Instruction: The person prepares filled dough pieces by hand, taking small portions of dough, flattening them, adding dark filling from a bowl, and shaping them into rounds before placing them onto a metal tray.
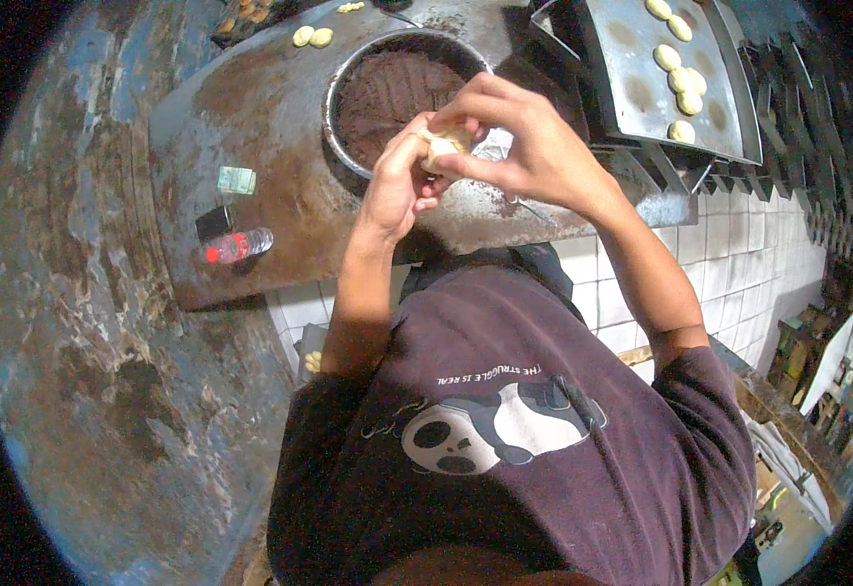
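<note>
A piece of pale yellow dough is held between my two hands near the bowl's front right rim. My left hand cups it from the left, fingers curled round it. From the right, my right hand pinches the dough's edge with thumb and bent fingers. Part of the dough is covered by the fingers. Just beyond my hands stands a round metal bowl with a dark brown paste in it. The paste looks thick and smeared along the inside.
Several dough balls sit on a metal tray at the right. Two more dough balls lie on the worn table at the far left. A red-capped bottle, a dark flat object and folded paper lie nearer.
</note>
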Motion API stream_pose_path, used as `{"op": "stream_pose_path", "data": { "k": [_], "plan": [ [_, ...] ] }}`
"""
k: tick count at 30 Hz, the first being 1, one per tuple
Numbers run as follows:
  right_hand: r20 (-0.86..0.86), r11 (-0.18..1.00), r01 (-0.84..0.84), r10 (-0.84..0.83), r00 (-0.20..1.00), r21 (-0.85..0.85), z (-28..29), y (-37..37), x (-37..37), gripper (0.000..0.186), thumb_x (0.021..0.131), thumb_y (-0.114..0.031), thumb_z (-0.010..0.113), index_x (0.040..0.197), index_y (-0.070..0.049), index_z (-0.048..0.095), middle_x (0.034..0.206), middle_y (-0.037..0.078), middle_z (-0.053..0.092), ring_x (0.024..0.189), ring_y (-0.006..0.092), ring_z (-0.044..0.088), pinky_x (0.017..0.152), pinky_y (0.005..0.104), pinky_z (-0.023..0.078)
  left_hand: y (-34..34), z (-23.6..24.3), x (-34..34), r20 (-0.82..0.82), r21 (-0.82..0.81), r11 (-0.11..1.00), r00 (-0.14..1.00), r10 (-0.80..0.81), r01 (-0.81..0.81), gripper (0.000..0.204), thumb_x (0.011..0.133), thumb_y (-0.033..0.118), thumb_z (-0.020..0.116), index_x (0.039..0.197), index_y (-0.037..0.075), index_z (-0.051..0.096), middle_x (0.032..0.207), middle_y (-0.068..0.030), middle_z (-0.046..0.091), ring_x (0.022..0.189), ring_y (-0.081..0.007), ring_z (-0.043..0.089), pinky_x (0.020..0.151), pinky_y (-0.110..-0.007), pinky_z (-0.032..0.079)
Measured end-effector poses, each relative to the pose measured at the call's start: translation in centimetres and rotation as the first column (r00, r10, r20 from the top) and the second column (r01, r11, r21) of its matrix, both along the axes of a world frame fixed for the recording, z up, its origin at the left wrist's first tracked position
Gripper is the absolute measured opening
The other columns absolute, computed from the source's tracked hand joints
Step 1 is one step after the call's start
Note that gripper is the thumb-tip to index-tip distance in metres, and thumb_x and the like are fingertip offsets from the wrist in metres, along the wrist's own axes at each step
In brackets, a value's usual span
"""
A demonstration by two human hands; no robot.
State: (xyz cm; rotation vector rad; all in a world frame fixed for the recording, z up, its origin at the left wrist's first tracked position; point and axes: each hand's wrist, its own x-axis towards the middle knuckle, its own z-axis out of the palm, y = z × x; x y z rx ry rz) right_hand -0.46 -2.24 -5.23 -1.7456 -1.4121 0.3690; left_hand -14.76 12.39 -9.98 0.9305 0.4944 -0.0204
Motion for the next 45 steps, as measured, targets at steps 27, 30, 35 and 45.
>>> {"op": "stream_pose_path", "data": {
  "k": [27, 30, 35, 45],
  "plan": [
    [-0.993, 0.942, 0.334, 0.078, -0.094, 0.042, -3.9, -2.5, -1.3, 0.037, 0.097, -0.012, 0.073, 0.132, -0.007, 0.06, 0.117, 0.007, 0.071, 0.1, 0.0157, 0.071, 0.082, 0.0278, 0.064, -3.7, 4.0, 6.5, 0.39, 0.556, 0.694, 0.881, 0.269, -0.457, 0.025, 0.089, 0.017, 0.08, 0.105, 0.003, 0.066, 0.101, -0.0051, 0.068, 0.09, -0.011, 0.065, 0.079, -0.024, 0.053],
    [-0.973, 0.84, 0.507, 0.229, -0.011, 0.192, -3.7, -3.1, -2.7, 0.056, 0.092, -0.001, 0.075, 0.142, -0.008, 0.05, 0.125, 0.008, 0.069, 0.105, 0.015, 0.07, 0.086, 0.0297, 0.062, -6.2, 6.2, 9.0, 0.451, 0.496, 0.804, 0.889, 0.083, -0.327, 0.017, 0.088, 0.007, 0.074, 0.103, 0.005, 0.066, 0.099, -0.0028, 0.069, 0.091, -0.0095, 0.065, 0.083, -0.025, 0.053],
    [-0.869, 0.654, 0.718, -0.185, 0.458, 0.239, -4.0, -6.9, 1.9, 0.019, 0.1, -0.017, 0.073, 0.103, 0.001, 0.077, 0.102, 0.003, 0.076, 0.09, 0.0079, 0.063, 0.089, 0.0289, 0.052, -11.7, 6.2, 12.5, 0.531, 0.316, 0.923, 0.847, 0.02, -0.22, 0.029, 0.081, 0.004, 0.076, 0.106, 0.002, 0.062, 0.099, -0.0067, 0.069, 0.095, -0.0109, 0.067, 0.088, -0.029, 0.055],
    [-0.776, 0.715, 0.562, -0.043, 0.629, 0.416, -1.6, -16.3, 7.9, 0.052, 0.084, -0.03, 0.087, 0.117, 0.007, 0.072, 0.098, 0.006, 0.077, 0.093, 0.0137, 0.07, 0.085, 0.0309, 0.055, -18.3, 8.1, 18.2, 0.713, 0.471, 0.873, 0.638, -0.289, -0.13, 0.043, 0.073, 0.011, 0.076, 0.109, 0.006, 0.054, 0.092, -0.0055, 0.069, 0.115, -0.0323, 0.071, 0.125, -0.055, 0.025]
  ]
}}
